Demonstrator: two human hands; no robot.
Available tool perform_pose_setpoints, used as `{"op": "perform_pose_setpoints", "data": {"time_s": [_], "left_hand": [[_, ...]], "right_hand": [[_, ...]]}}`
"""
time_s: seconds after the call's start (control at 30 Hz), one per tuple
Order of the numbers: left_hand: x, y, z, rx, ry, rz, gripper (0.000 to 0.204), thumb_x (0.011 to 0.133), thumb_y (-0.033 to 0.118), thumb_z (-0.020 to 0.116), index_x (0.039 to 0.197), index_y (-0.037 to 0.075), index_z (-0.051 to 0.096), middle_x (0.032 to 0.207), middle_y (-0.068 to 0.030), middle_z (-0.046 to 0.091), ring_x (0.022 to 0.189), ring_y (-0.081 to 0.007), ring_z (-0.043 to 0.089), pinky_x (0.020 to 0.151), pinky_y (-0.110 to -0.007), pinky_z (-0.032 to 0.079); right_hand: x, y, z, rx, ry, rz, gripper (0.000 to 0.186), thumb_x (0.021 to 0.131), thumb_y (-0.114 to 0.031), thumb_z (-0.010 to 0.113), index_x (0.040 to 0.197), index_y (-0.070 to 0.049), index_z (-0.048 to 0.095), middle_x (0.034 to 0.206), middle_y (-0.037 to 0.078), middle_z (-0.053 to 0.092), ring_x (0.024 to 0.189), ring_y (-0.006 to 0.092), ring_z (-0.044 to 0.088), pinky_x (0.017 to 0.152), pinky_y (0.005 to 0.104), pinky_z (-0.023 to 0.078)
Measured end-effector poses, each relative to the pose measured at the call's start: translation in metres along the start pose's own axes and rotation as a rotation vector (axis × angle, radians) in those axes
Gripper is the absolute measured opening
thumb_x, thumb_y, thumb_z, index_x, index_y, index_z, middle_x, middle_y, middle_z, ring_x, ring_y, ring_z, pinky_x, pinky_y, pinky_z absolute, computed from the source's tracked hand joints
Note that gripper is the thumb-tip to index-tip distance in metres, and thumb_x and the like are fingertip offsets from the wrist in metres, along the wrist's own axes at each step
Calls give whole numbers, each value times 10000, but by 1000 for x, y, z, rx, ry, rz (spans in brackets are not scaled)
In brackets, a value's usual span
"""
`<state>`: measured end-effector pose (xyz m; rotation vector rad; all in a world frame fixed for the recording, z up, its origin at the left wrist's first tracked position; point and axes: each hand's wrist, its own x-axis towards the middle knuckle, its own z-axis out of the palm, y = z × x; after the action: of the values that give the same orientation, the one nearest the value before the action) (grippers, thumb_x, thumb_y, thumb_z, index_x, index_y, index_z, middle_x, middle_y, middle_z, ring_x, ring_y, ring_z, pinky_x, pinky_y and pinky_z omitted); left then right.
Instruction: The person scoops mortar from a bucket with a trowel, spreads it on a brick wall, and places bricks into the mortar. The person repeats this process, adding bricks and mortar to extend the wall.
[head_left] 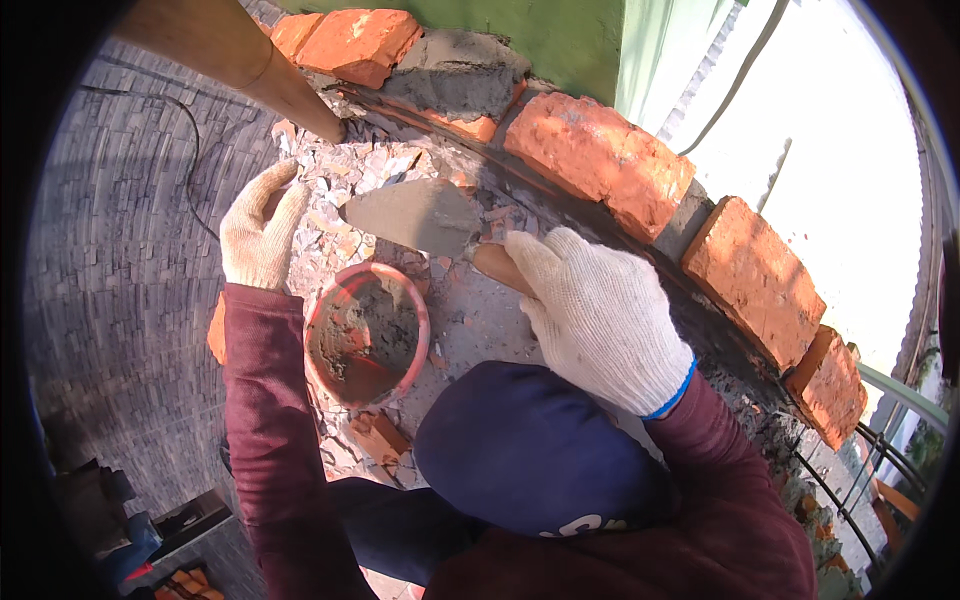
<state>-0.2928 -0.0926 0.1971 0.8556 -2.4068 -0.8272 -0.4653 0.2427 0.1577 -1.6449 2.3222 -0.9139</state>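
Note:
My right hand point(605, 320), in a white knit glove with a blue cuff, grips the wooden handle point(500, 268) of a trowel. The trowel's grey, mortar-smeared blade point(418, 216) points left, above rubble-strewn ground. My left hand point(262, 228), gloved too, is raised at the left with thumb and fingers apart and nothing visible in it. Below and between the hands stands a reddish round bucket point(422, 335), with wet grey mortar point(375, 320) inside. A row of orange bricks point(600, 160) with mortar between some of them runs diagonally along the right, beyond my right hand.
A thick wooden pole point(270, 75) slants in from the upper left, its end by the bricks. A broken brick point(380, 437) lies below the bucket. Green wall point(560, 40) rises behind the bricks. Dark cables point(840, 505) pass at lower right. Dark blue cloth point(540, 450) blocks the lower middle.

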Motion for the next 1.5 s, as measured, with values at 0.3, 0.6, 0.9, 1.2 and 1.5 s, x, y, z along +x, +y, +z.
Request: {"op": "perform_pose_setpoints", "data": {"time_s": [0.3,0.6,0.9,1.2,1.5], "left_hand": [[74,12,113,505,219,342,686,904,352,746,1474,61,500,1483,-195,526,1294,-374,577,1072,-440,483],[123,4,150,530,300,244,349,1006,245,595,1336,131,606,1289,-151,624,1141,-375,636,907,-487,535],[122,-13,151,452,420,340,316,1023,228,575,1308,109,641,1309,-181,630,1183,-381,619,981,-470,509],[125,-12,149,497,355,289,347,1023,246,572,1333,101,631,1342,-180,620,1241,-364,593,1032,-456,493],[122,-17,145,542,340,326,353,1034,282,550,1345,133,621,1370,-115,610,1244,-340,598,1018,-444,510]], "right_hand": [[124,6,-27,-108,630,-84,318,849,-83,669,1162,-42,630,968,171,676,869,366,713,726,443,584],[310,9,-14,-115,595,-425,320,925,-345,617,959,-61,760,939,210,740,892,361,739,805,465,588],[324,2,-31,-400,275,-421,273,884,-228,645,1063,-73,782,1039,202,759,990,361,738,862,459,575],[339,23,-7,-351,426,-488,245,876,-249,667,977,-61,789,972,208,758,955,378,738,850,458,577],[326,12,-28,-495,80,-477,319,797,-237,709,1058,-74,797,1030,214,759,990,360,737,860,442,576]]}}
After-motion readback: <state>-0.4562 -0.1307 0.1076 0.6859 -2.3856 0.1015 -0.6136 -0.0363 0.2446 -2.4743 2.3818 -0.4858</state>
